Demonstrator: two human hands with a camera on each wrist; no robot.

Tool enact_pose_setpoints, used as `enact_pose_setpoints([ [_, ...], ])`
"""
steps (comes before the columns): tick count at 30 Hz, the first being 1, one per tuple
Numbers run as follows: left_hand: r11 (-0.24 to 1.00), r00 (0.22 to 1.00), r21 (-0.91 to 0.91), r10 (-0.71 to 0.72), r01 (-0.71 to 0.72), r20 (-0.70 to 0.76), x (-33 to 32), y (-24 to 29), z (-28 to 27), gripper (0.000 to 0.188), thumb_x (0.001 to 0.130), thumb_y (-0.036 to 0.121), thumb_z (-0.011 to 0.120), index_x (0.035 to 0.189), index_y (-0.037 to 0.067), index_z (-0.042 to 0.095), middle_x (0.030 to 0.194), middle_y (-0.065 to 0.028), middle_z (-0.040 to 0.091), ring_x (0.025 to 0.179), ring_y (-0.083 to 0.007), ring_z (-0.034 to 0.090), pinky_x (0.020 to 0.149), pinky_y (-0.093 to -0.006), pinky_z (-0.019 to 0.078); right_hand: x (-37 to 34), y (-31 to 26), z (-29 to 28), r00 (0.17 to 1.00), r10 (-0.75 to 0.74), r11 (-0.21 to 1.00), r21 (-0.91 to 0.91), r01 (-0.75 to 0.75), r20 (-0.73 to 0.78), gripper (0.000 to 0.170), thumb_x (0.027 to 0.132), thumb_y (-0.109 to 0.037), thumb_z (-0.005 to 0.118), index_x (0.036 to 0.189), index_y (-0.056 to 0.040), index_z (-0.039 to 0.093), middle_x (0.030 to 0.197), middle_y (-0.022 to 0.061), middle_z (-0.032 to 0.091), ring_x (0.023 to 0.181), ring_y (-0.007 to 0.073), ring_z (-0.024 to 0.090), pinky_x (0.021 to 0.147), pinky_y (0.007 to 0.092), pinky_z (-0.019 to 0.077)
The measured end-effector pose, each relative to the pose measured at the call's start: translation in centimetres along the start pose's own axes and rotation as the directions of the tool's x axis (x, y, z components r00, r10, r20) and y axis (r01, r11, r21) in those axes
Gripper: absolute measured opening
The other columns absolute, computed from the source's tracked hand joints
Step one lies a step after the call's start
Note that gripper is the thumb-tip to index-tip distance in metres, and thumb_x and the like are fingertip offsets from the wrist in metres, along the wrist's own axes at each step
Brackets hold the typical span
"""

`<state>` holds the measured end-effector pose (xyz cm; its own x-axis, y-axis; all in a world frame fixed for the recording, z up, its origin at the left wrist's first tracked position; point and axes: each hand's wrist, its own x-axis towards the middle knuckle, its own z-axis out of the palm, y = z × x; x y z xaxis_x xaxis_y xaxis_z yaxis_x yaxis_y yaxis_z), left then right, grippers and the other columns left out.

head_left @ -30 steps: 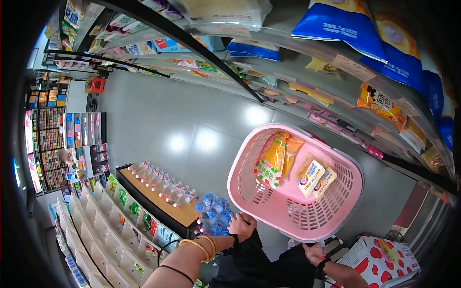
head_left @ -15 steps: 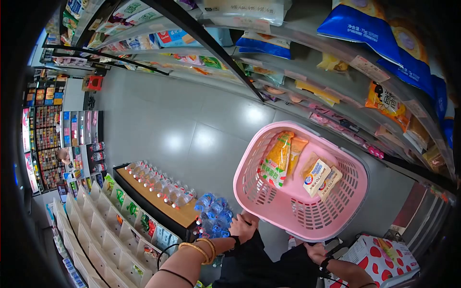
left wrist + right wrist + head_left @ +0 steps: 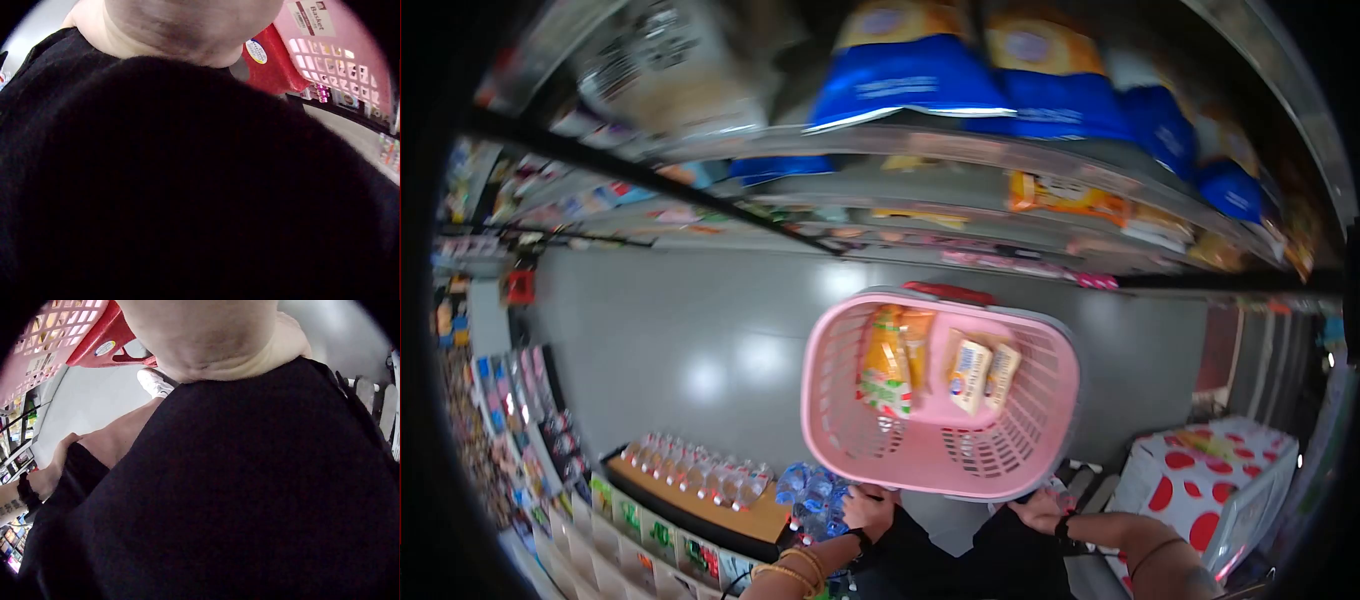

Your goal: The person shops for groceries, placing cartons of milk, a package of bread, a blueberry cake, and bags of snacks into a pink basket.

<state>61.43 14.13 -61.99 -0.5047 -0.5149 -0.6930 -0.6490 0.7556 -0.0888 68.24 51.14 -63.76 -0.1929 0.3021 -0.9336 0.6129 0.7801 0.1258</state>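
My left hand rests on the left knee over black shorts. The right hand lies on the other knee, and both hold no goods. Just ahead of the knees is a pink shopping basket with slotted walls and a red part on its outside. Inside it lie a yellow-orange bread packet with a green-and-red end, an orange packet beside it, and two cream-labelled packets. In the wrist views the fingertips are hidden; black cloth fills most of both.
Shelves of packaged bread, including blue bags, run across the top. Water bottles line a low wooden stand at left, with blue bottles near the left hand. A white box with red dots stands at right.
The head view has turned and shifted, so the shelf now runs level across the top and the basket appears further left and lower. The hands stay on the knees; the basket's contents are unchanged.
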Motion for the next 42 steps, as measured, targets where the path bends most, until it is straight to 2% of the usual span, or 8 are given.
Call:
enact_pose_setpoints([
  [3, 1.0, 0.999, -0.007, -0.03, 0.03, 0.027, 0.3, 0.2, 0.4, 0.083, 0.08, 0.059, 0.07, 0.128, -0.002, 0.042, 0.119, -0.0312, 0.056, 0.11, -0.0502, 0.059, 0.092, -0.0584, 0.0491, -0.5, -0.3, 0.9, 0.991, 0.051, 0.998, -0.037, -0.055, -0.121, 0.095, 0.071, -0.064, 0.074, 0.128, 0.0085, 0.051, 0.127, 0.0296, 0.059, 0.115, 0.0454, 0.061, 0.098, 0.0486, 0.0517],
  [7, 0.999, 0.999, 0.018, 0.038, -0.038, -0.012, 0.6, 0.3, 0.3, 0.081, 0.079, 0.045, 0.075, 0.134, -0.001, 0.038, 0.118, -0.0335, 0.055, 0.11, -0.0508, 0.059, 0.094, -0.0575, 0.049, -1.4, -0.6, -0.2, 0.995, 0.093, 0.993, 0.076, -0.091, -0.03, 0.094, 0.072, -0.065, 0.074, 0.134, 0.0015, 0.049, 0.127, 0.0308, 0.06, 0.117, 0.0438, 0.062, 0.097, 0.0488, 0.0524],
  [11, 0.994, 1.0, 0.108, -0.021, 0.02, 0.009, 0.2, 2.8, -1.4, 0.078, 0.082, 0.056, 0.067, 0.131, -0.001, 0.049, 0.119, -0.0306, 0.057, 0.11, -0.0472, 0.06, 0.093, -0.057, 0.0496, -0.7, 0.6, 1.2, 0.995, 0.099, 0.984, 0.147, -0.1, 0.014, 0.095, 0.072, -0.064, 0.074, 0.136, 0.0006, 0.047, 0.126, 0.0318, 0.061, 0.119, 0.0436, 0.06, 0.098, 0.0493, 0.0516],
  [23, 0.941, 0.96, 0.212, 0.277, -0.265, -0.03, 2.3, 1.8, -0.8, 0.073, 0.088, 0.056, 0.057, 0.135, 0.0, 0.053, 0.124, -0.0331, 0.059, 0.115, -0.0489, 0.057, 0.097, -0.0542, 0.0475, -3.1, 0.0, 1.0, 0.986, 0.166, 0.95, 0.268, -0.16, 0.002, 0.097, 0.071, -0.064, 0.077, 0.138, -0.0019, 0.043, 0.127, 0.0334, 0.058, 0.119, 0.0455, 0.059, 0.099, 0.0514, 0.0505],
  [26, 0.95, 0.977, 0.235, 0.214, -0.204, -0.016, 2.6, 1.8, -0.6, 0.069, 0.089, 0.055, 0.055, 0.133, 0.002, 0.056, 0.125, -0.0318, 0.059, 0.113, -0.0497, 0.057, 0.097, -0.0549, 0.0471, -2.7, 0.6, 2.2, 0.982, 0.186, 0.945, 0.274, -0.176, -0.01, 0.098, 0.071, -0.064, 0.077, 0.138, -0.0023, 0.042, 0.126, 0.0331, 0.058, 0.119, 0.0461, 0.059, 0.099, 0.0518, 0.0506],
  [29, 0.893, 0.918, 0.256, 0.393, -0.371, -0.042, 3.1, 0.6, 0.3, 0.062, 0.091, 0.053, 0.054, 0.127, 0.003, 0.062, 0.123, -0.0309, 0.061, 0.11, -0.0501, 0.059, 0.095, -0.056, 0.0477, -1.8, 1.7, 4.0, 0.986, 0.155, 0.958, 0.251, -0.136, -0.058, 0.097, 0.071, -0.065, 0.076, 0.137, -0.0027, 0.043, 0.122, 0.0317, 0.061, 0.115, 0.0443, 0.062, 0.096, 0.0505, 0.0525],
  [31, 0.952, 0.987, 0.263, 0.155, -0.157, 0.03, 4.2, -0.8, 1.7, 0.07, 0.087, 0.056, 0.058, 0.138, 0.009, 0.053, 0.135, -0.0313, 0.052, 0.119, -0.0469, 0.056, 0.098, -0.0546, 0.048, -1.1, 2.3, 5.0, 0.989, 0.124, 0.962, 0.254, -0.101, -0.076, 0.096, 0.07, -0.065, 0.077, 0.136, -0.0032, 0.044, 0.117, 0.0305, 0.063, 0.111, 0.0428, 0.065, 0.093, 0.0496, 0.0543],
  [42, 0.972, 1.0, 0.237, -0.001, 0.007, -0.029, 2.5, -0.5, 2.0, 0.085, 0.08, 0.059, 0.067, 0.134, -0.001, 0.042, 0.119, -0.0295, 0.057, 0.11, -0.046, 0.061, 0.093, -0.0542, 0.0503, -1.6, 2.1, 4.8, 0.98, 0.144, 0.975, 0.188, -0.117, -0.138, 0.087, 0.068, -0.055, 0.081, 0.131, -0.0061, 0.048, 0.105, 0.0248, 0.069, 0.097, 0.0405, 0.07, 0.084, 0.0493, 0.0569],
])
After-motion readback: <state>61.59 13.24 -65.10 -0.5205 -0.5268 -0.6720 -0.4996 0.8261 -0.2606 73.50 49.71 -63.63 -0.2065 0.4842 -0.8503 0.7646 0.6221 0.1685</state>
